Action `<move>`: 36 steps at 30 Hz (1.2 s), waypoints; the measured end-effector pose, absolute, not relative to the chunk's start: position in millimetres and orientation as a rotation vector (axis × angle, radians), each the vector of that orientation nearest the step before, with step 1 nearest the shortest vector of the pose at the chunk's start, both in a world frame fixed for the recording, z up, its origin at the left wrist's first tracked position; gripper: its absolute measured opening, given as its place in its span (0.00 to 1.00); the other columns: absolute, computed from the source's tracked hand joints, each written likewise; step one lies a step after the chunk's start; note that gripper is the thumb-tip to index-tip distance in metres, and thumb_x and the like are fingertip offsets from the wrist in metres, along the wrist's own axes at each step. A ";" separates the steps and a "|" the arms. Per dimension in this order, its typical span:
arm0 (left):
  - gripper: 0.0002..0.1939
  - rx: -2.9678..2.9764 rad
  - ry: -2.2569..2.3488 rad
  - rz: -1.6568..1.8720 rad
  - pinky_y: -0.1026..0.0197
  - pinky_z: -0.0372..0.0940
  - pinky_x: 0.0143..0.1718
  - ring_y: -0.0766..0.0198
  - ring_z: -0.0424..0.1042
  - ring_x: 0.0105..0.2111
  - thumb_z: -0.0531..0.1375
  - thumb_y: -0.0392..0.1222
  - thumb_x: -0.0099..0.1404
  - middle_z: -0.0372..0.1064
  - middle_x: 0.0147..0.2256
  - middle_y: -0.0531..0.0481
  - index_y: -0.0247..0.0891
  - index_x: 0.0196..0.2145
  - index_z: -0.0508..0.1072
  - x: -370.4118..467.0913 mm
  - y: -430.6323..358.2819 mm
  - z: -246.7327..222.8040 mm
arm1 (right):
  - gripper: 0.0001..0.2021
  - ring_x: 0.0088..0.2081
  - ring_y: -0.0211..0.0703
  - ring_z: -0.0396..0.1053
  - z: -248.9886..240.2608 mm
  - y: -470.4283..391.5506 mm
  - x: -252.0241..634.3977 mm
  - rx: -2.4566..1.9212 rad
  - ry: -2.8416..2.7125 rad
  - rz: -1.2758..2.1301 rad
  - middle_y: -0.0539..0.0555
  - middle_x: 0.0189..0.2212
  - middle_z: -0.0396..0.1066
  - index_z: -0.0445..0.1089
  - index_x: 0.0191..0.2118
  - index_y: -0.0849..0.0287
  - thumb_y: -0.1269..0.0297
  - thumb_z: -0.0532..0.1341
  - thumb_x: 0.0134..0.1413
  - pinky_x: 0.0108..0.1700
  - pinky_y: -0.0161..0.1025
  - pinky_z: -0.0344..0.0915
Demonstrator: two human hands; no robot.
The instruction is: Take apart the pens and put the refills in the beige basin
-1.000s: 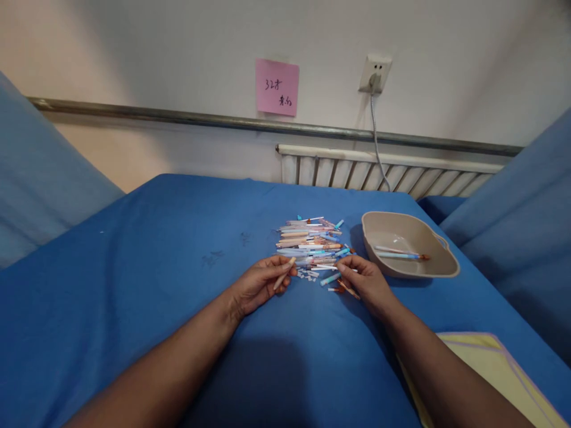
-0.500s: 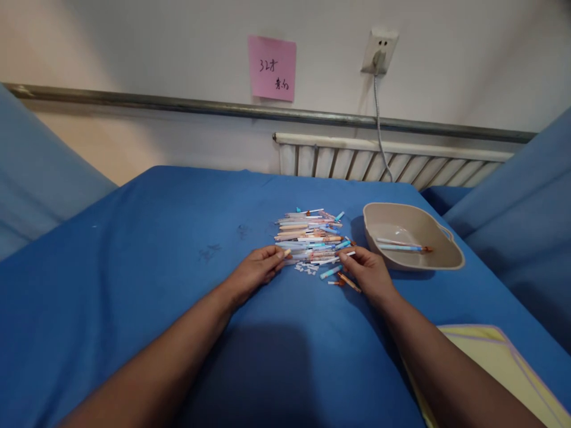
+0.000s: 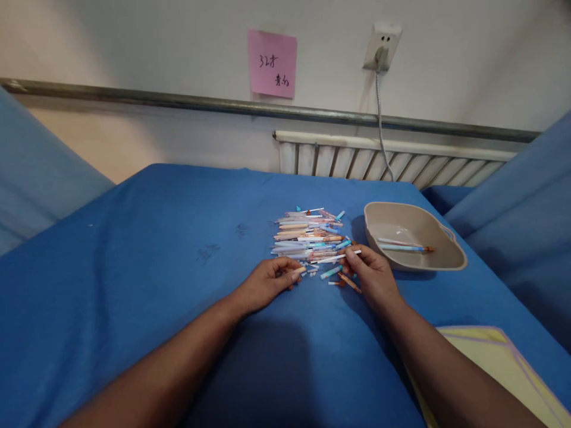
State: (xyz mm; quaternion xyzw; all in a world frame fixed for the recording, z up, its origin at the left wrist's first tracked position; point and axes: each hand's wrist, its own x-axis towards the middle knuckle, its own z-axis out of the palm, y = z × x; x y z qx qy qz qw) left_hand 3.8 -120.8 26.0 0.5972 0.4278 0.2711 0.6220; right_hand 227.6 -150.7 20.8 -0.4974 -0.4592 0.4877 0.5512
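hands [image 3: 371, 274] pinching a cream piece [image 3: 300, 270] in the left, a thin white stick [image 3: 354, 254] in the right

Your left hand [image 3: 270, 284] partly hides its pale piece [image 3: 300, 270], your right hand [image 3: 373, 277] covers part of its white stick [image 3: 334, 258], and the bottom edge crops the yellow cloth [image 3: 495, 362].

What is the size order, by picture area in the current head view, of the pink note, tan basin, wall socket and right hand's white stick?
Largest to smallest:
1. Tan basin
2. Pink note
3. Wall socket
4. White stick in the right hand
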 end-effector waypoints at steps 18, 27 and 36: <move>0.16 1.218 0.716 0.396 0.67 0.62 0.24 0.69 0.69 0.22 0.59 0.48 0.61 0.74 0.31 0.44 0.32 0.39 0.73 6.0 -129.8 31.0 | 0.16 0.25 0.36 0.63 18.0 -160.1 212.1 -1.144 -1.538 1.199 0.49 0.22 0.67 0.70 0.30 0.59 0.51 0.56 0.56 0.29 0.33 0.59; 0.17 0.968 0.660 0.358 0.69 0.60 0.19 0.70 0.67 0.18 0.58 0.50 0.62 0.74 0.28 0.44 0.31 0.39 0.72 8.0 -133.5 31.8 | 0.15 0.26 0.37 0.63 21.5 -168.2 201.7 -1.143 -1.691 1.063 0.49 0.23 0.66 0.70 0.33 0.58 0.54 0.52 0.59 0.30 0.34 0.58; 0.16 0.965 0.622 0.286 0.70 0.59 0.18 0.71 0.67 0.18 0.60 0.50 0.60 0.73 0.27 0.46 0.32 0.38 0.71 7.7 -138.3 33.4 | 0.15 0.19 0.32 0.58 19.1 -168.2 199.9 -1.122 -1.391 1.318 0.45 0.16 0.62 0.64 0.24 0.59 0.52 0.63 0.47 0.23 0.32 0.54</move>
